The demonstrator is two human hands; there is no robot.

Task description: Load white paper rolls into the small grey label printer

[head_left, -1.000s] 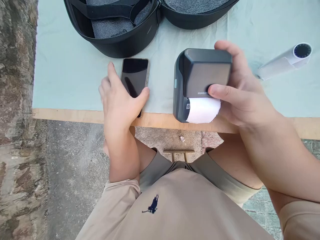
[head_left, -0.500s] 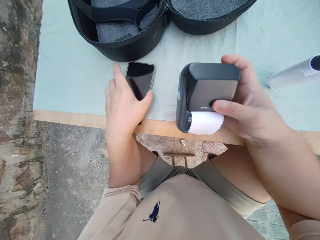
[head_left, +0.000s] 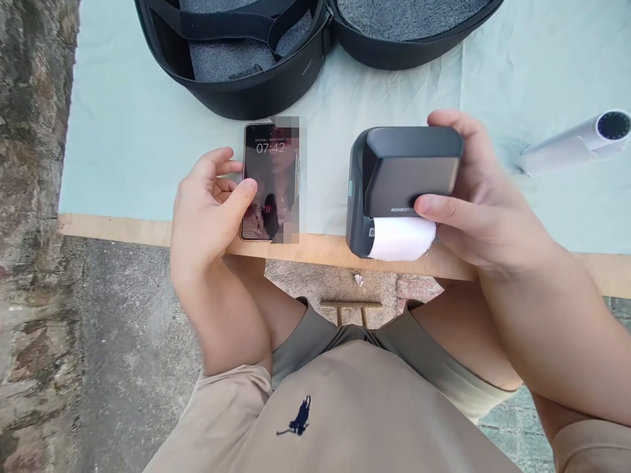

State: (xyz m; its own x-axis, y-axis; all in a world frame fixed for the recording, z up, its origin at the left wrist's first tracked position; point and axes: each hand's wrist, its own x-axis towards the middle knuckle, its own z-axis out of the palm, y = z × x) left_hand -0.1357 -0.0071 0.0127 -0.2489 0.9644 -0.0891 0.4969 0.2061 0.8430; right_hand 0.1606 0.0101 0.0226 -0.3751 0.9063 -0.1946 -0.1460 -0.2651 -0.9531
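My left hand (head_left: 210,207) holds a smartphone (head_left: 270,180) by its left edge, thumb resting on the lit screen, which shows 07:42. The phone lies near the table's front edge. My right hand (head_left: 480,197) grips a dark grey label printer (head_left: 401,174) from the right side, fingers over its top and thumb on its front. White paper (head_left: 401,238) curls out of the printer's slot over the wooden table edge.
An open black zip case (head_left: 256,59) with grey foam lies at the back of the pale green table cloth (head_left: 123,131). A white paper roll (head_left: 576,141) rests at the right. Below the wooden table edge (head_left: 123,226) are stone ground and my knees.
My left hand shifted from lying over the dark phone to holding its left side, and the phone's screen has lit up. My right hand stays on the printer.
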